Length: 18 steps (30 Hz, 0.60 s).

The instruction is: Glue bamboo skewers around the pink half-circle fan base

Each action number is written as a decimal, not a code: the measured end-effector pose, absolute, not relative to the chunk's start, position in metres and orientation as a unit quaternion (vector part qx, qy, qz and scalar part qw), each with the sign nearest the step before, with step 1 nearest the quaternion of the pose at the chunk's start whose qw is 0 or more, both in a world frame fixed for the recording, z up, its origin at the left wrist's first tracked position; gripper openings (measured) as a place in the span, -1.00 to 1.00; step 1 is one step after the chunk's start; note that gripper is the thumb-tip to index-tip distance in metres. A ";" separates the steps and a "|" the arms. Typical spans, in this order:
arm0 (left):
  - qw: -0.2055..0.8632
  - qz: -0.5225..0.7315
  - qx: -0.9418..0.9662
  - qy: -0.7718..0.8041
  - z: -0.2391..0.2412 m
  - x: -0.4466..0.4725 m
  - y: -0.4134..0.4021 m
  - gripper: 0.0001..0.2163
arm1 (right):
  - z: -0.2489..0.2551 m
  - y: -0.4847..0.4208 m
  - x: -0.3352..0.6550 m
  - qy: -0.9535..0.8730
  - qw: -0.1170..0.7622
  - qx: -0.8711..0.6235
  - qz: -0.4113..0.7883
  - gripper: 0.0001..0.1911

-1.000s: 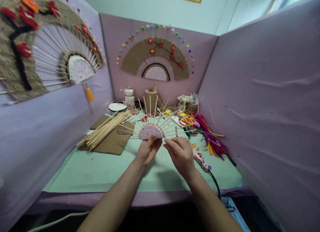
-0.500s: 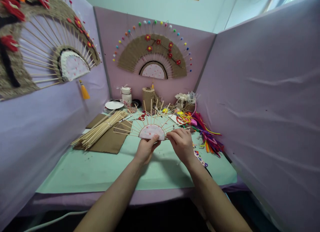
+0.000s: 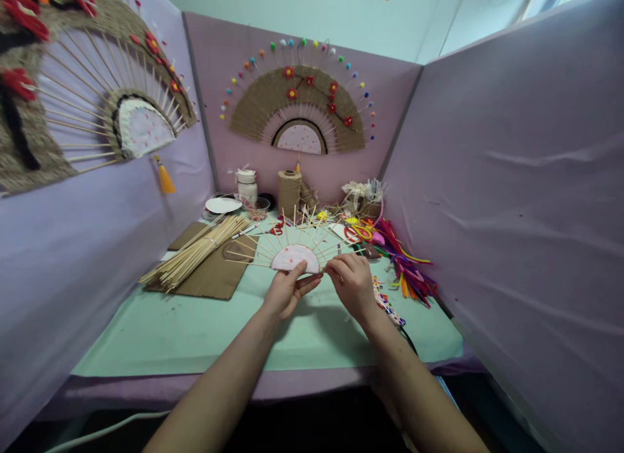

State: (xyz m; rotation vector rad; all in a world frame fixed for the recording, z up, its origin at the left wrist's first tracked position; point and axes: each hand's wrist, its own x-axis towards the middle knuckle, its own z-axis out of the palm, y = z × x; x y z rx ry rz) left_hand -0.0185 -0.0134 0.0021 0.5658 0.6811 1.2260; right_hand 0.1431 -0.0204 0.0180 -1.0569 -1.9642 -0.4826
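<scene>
1. While the work is held up over the desk (image 3: 195, 349), a bundle of sticks (image 3: 199, 250) lies at left, on brown cardboard (image 3: 217, 285).
2. Left hand (image 3: 285, 292): fingers grasping the half-round piece (image 3: 285, 257) by its lower edge, thumb across the front.
3. The piece itself: pale, red-spotted, at centre; fan sticks (image 3: 249, 264) spread from its curved rim.
4. Right hand (image 3: 353, 281): fingers bent together at the piece's right corner; cannot tell whether a stick is between them.
5. Step, as judged: fitting or adjusting at that corner. Next move seems to call for a steady left hold and fine fingertip alignment.
6. Patterned tool (image 3: 392, 313), right; coloured strips (image 3: 414, 277), farther right.
</scene>
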 end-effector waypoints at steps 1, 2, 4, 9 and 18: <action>0.726 0.556 0.258 0.310 0.002 -0.019 -0.013 -0.78 | 0.018 -0.021 0.143 -0.784 0.410 -0.425 -0.191 -0.89; 0.725 0.556 0.260 0.312 0.001 -0.019 -0.013 -0.77 | 0.019 -0.022 0.143 -0.785 0.402 -0.431 -0.190 -0.89; 0.722 0.556 0.267 0.314 0.001 -0.018 -0.013 -0.76 | 0.021 -0.025 0.143 -0.784 0.387 -0.446 -0.190 -0.89; 0.698 0.576 0.281 0.319 0.003 -0.016 -0.015 -0.70 | 0.022 -0.032 0.139 -0.755 0.384 -0.500 -0.179 -0.92; 0.678 0.599 0.292 0.310 0.003 -0.014 -0.016 -0.67 | 0.007 -0.034 0.129 -0.705 0.431 -0.534 -0.177 -0.92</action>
